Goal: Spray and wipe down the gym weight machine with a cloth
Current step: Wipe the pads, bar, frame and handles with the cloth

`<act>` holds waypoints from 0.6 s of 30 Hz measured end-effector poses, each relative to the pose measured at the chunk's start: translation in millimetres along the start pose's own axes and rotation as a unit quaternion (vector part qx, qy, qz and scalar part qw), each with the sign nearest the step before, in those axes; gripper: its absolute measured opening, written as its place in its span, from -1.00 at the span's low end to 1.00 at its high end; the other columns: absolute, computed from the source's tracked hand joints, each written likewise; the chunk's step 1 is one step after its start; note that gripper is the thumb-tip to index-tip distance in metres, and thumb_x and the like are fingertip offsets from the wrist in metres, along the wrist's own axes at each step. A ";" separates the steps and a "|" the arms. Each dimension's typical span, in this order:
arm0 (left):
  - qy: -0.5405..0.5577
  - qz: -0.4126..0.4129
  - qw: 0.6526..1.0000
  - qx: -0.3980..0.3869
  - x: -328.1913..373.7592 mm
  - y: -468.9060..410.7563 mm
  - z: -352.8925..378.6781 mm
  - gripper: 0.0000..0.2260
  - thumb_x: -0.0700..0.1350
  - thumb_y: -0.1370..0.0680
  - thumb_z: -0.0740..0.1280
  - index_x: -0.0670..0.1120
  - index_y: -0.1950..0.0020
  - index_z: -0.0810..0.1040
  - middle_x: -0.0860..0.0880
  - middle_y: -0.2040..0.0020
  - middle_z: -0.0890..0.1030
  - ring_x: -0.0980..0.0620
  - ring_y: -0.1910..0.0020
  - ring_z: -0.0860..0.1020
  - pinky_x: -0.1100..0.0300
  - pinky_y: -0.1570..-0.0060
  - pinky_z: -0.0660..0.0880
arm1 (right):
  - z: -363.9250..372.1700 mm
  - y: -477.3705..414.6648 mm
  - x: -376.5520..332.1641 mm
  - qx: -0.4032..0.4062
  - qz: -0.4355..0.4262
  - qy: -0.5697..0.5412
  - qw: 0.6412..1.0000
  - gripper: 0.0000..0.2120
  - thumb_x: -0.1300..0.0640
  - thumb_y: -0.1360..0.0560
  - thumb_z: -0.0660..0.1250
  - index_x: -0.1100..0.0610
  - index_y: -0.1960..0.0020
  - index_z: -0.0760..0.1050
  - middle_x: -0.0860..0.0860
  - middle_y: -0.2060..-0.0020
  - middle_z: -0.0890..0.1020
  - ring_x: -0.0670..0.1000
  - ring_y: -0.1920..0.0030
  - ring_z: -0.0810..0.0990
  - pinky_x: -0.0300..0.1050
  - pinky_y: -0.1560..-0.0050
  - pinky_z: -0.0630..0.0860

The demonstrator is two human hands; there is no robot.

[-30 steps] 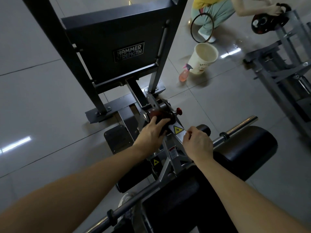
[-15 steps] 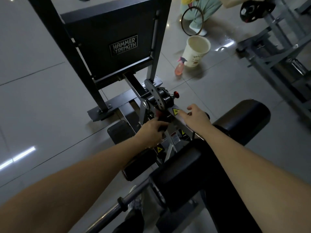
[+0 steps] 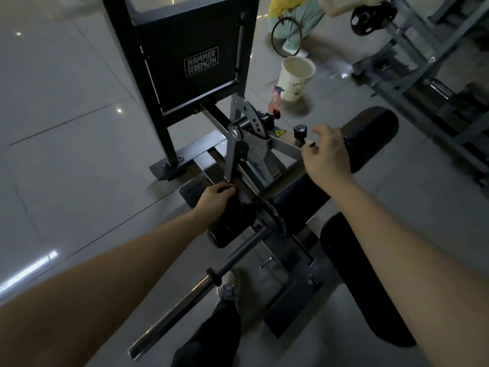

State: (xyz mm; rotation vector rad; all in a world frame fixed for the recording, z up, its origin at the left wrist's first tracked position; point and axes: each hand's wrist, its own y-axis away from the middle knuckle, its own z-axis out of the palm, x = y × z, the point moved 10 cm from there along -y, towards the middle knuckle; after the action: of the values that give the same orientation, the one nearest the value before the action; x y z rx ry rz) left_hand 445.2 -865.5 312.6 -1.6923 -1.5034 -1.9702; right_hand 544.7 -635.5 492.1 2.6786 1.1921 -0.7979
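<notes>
A person in pale green trousers (image 3: 299, 19) crouches on the glossy grey tiled floor (image 3: 66, 102), one hand on a black weight plate (image 3: 366, 15) mounted on a grey steel rack (image 3: 412, 75). A thin black ring (image 3: 272, 35) and a white paper bucket (image 3: 297, 75) stand nearby.

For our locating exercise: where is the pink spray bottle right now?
Head view, upper centre-right: the spray bottle is on the floor, just left of the white bucket.
</notes>
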 end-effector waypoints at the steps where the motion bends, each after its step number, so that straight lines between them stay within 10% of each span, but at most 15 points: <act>1: 0.019 -0.019 1.000 0.000 -7.4 11.1 0.8 -0.82 -0.08 -0.69 0.27 -0.07 -0.25 0.57 0.02 0.08 0.59 0.12 0.18 0.57 0.43 0.36 0.52 | -9.2 25.6 -13.5 0.029 -0.025 -0.034 0.999 -0.71 0.18 -0.59 0.31 0.18 -0.30 0.46 0.14 -0.20 0.48 0.05 -0.06 0.54 -0.15 -0.03 0.44; 6: 0.040 -0.105 0.994 -0.014 -55.6 67.3 3.5 -0.72 0.07 -0.67 0.27 -0.13 -0.12 0.59 -0.14 -0.01 0.68 -0.11 0.01 0.68 -0.03 -0.15 0.61 | 33.8 163.9 -60.9 -0.046 -0.093 -0.125 0.987 -0.83 0.06 -0.65 0.26 0.08 0.10 0.48 -0.05 0.26 0.56 -0.12 0.28 0.54 -0.26 0.29 0.45; 12: 0.136 -0.224 0.957 -0.123 -116.7 128.8 13.3 -0.53 0.18 -0.66 0.25 -0.20 -0.30 0.56 -0.16 -0.06 0.73 -0.13 -0.07 0.70 -0.03 -0.10 0.63 | 160.5 278.9 -12.4 -0.233 0.165 -0.277 0.917 -0.32 -0.37 -0.55 0.16 -0.01 -0.53 0.23 -0.03 -0.36 0.40 -0.01 -0.33 0.46 -0.02 -0.30 0.51; 18: 0.014 -0.232 0.951 -0.205 -188.0 137.4 18.3 -0.62 0.09 -0.69 0.21 -0.16 -0.29 0.58 -0.16 -0.14 0.70 -0.14 -0.12 0.67 -0.10 -0.28 0.56 | 245.0 345.2 11.3 -0.249 0.350 -0.428 0.795 -0.65 -0.05 -0.67 0.21 -0.04 -0.44 0.33 -0.04 -0.26 0.55 -0.02 -0.20 0.56 -0.04 -0.22 0.55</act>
State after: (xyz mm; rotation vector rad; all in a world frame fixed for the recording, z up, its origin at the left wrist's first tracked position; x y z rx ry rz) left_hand 614.4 -1007.9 237.5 -1.5275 -1.6929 -2.6965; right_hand 695.2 -938.0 236.8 1.7083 0.1124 -1.1268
